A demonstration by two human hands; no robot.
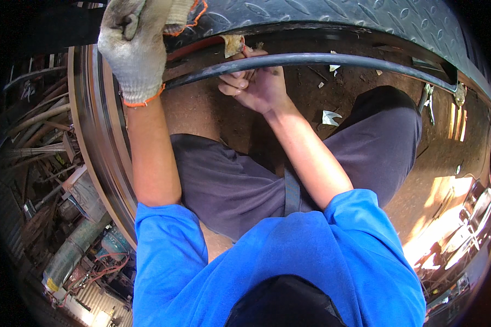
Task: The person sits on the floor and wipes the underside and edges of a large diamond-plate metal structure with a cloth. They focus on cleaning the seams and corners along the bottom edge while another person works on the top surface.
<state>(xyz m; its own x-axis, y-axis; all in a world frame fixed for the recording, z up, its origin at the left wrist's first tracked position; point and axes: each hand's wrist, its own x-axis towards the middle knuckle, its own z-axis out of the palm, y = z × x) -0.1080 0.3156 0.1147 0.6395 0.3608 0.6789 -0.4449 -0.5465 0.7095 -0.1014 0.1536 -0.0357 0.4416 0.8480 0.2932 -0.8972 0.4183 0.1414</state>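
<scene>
In the upper left, my left hand (133, 52) wears a dirty white knit glove with an orange hem. Its fingers look curled at the picture's top edge, and whatever they grip is hidden. Close beside it, a second orange-hemmed glove cuff (178, 19) lies against the black tread plate (322, 13); I cannot tell if my hand touches it. My bare right hand (259, 90) reaches partly behind a long dark curved bar (311, 59), palm turned up. Its fingers are bent and pinch near a small worn tan scrap (233, 46), whose material is unclear, under the plate's edge.
My bent legs (376, 131) rest on the brown dirt floor, with white scraps (330, 117) nearby. Long metal profiles (101, 125) run along my left side. Beyond them lie piled rods, a green cylinder (73, 253) and tangled wires. Sunlit metal parts (469, 229) stand at right.
</scene>
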